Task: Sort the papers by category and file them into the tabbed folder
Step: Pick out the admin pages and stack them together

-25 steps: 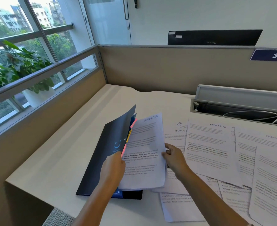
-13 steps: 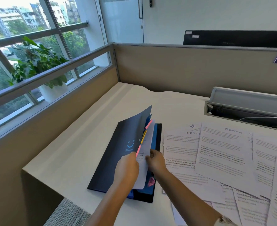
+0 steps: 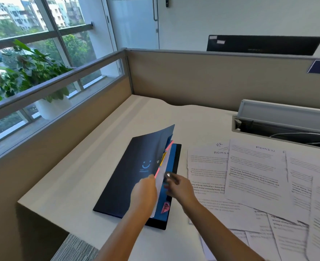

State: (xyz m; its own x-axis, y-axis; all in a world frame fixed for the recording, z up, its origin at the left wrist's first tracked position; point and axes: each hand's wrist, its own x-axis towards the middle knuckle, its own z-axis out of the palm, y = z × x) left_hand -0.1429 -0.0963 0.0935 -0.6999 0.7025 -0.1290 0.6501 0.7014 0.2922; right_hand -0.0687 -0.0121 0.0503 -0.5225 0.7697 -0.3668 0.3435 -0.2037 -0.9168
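Compared with half a second ago, the sheet (image 3: pixel 160 182) is seen pushed deeper into the folder (image 3: pixel 136 172), so that only a narrow white strip is shown between the raised cover and the blue inner page; a second ago it was held well outside, with its heading readable. The folder is laid on the bench (image 3: pixel 76 178) near the left edge, its dark cover lifted and its pink and yellow tabs (image 3: pixel 165 153) exposed along the opening. The cover's edge is held up by the left hand (image 3: pixel 144 193), fingers curled round it. The right hand (image 3: pixel 178 187) is placed at the sheet's edge just inside the opening; its fingers are blurred, and whether the sheet is pinched or merely pushed cannot be told. The view has been shifted slightly between frames. The loose papers (image 3: pixel 255 174) are spread overlapping on the bench to the right of the folder, with ADMIN and HR headings legible on the nearest; their body text is too blurred to be read, and the farthest sheets are cut off by the right and bottom edges. Most of the filed sheet is hidden by the cover and the left hand.
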